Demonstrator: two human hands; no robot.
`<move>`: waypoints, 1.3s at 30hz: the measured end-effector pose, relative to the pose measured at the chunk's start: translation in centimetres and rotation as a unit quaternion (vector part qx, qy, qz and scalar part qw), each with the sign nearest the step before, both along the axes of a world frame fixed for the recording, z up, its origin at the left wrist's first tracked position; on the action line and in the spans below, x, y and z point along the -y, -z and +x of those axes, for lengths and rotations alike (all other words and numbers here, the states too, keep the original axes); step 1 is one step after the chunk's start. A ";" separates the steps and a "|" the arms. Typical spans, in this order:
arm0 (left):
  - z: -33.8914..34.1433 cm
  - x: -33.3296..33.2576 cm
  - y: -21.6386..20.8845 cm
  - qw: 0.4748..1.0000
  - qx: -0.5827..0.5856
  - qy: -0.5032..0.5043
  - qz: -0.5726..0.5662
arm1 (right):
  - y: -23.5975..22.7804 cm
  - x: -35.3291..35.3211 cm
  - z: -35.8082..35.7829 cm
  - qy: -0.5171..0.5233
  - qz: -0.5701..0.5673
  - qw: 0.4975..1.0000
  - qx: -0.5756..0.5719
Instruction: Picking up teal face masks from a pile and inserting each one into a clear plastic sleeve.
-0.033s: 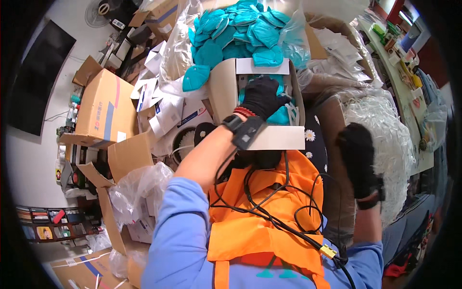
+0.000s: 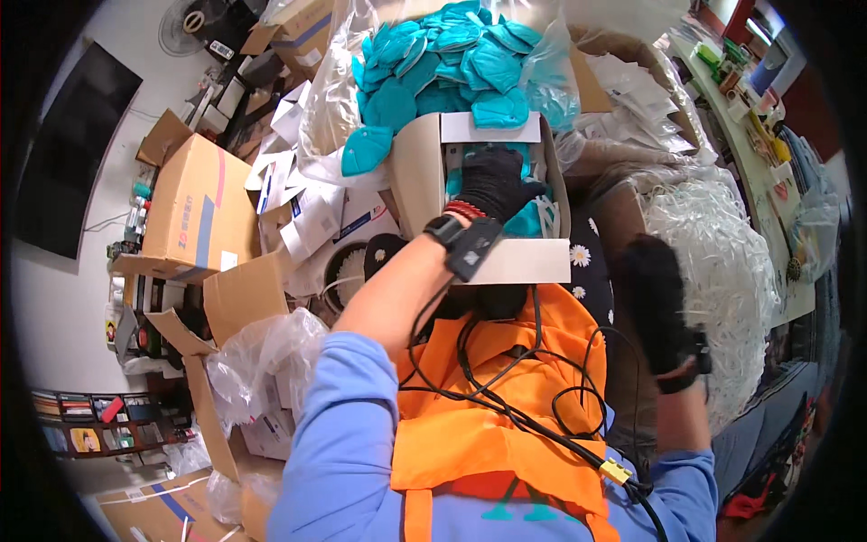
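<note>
An open white-and-grey cardboard box point(image 2: 415, 181) sits in front of me, over my lap. Teal face masks point(image 2: 522, 221) with pale straps lie inside it. My left hand point(image 2: 492, 181), in a black glove, reaches into the box and rests on the masks. Its thumb stretches out to the right, while the other fingertips are partly hidden. To the right of the box, my black-gloved right hand point(image 2: 655, 294) hovers beside a large clear bag of white strands point(image 2: 713, 262). Blur and the dark glove hide its fingers. Behind the box, a plastic bag holds a heap of teal masks point(image 2: 433, 68).
Flattened white cartons point(image 2: 312, 212) lie left of the box. Brown cardboard boxes point(image 2: 203, 203) stand farther left. An open carton with white packets point(image 2: 637, 99) is at the back right. Black cables point(image 2: 506, 402) trail across my orange apron point(image 2: 497, 452).
My right hand has shifted slightly left, toward the box. My left hand stays on the masks inside the box, and the whole view has moved a little.
</note>
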State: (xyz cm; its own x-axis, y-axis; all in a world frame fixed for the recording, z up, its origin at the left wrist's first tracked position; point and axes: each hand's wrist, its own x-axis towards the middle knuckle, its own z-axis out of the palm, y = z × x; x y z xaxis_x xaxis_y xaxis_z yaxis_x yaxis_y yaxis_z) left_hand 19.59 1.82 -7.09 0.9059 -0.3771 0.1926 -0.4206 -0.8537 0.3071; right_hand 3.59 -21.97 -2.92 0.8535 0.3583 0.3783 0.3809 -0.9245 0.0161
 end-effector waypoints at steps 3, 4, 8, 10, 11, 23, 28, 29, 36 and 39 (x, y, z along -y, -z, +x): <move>1.4 1.8 1.7 0.998 0.029 -0.047 0.004 | 0.5 -6.0 -0.4 -0.060 0.173 0.983 -0.019; 1.7 2.0 2.1 0.997 0.011 -0.081 0.011 | 0.6 -6.6 -0.6 -0.064 0.150 0.985 -0.053; 3.0 0.4 4.5 0.996 0.038 -0.086 -0.007 | -0.4 -7.2 -0.8 -0.064 0.161 0.982 -0.069; 3.1 -1.5 5.0 0.993 0.100 -0.046 -0.034 | -0.1 -6.5 -1.0 -0.047 0.183 0.980 -0.062; 3.3 -2.3 4.8 0.992 0.115 -0.040 -0.033 | 0.0 -5.9 -1.2 -0.038 0.186 0.979 -0.073; -3.5 -7.6 -6.5 0.814 -0.171 -0.013 -0.555 | -1.5 -6.4 1.1 -0.040 0.331 0.942 0.027; -6.1 -9.8 -9.0 0.791 -0.100 0.051 -0.602 | -1.0 -7.1 5.7 -0.049 0.422 0.904 -0.041; -6.4 -9.5 -8.9 0.777 -0.060 0.032 -0.626 | 1.1 -6.5 7.1 -0.120 0.419 0.897 -0.076; -7.3 -13.5 -9.5 0.907 0.068 -0.003 -0.415 | 3.1 -10.5 11.4 -0.082 0.072 0.968 -0.226; -8.3 -13.8 -10.7 0.829 -0.020 -0.016 -0.559 | 4.6 -10.5 12.4 -0.059 0.074 0.964 -0.249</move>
State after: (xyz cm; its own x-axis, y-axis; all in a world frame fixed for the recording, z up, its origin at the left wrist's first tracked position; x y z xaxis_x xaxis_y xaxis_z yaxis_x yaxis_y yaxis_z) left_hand 11.33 15.65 3.60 0.9260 0.0416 0.3753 -0.3738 -0.0382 0.9267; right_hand 16.02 -11.48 -7.48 0.8988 0.4382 -0.0136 0.4104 -0.8518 -0.3257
